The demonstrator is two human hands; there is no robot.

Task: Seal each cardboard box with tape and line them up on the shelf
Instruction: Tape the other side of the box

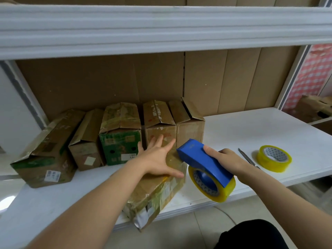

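A worn cardboard box (pixel 156 193), wrapped in clear tape, lies on the white shelf (pixel 251 133) with one corner jutting past the front edge. My left hand (pixel 159 158) rests flat on its top, fingers spread. My right hand (pixel 227 159) grips a blue tape dispenser (pixel 203 162) loaded with a yellow tape roll (pixel 213 186); its nose touches the box's far right corner. Several boxes (pixel 118 133) stand in a row at the back left of the shelf.
A spare yellow tape roll (pixel 274 158) and a utility knife (pixel 247 157) lie on the shelf to the right. An upper shelf board (pixel 161 29) hangs overhead. Cardboard sheets line the back wall. Another box (pixel 314 106) sits beyond the right post.
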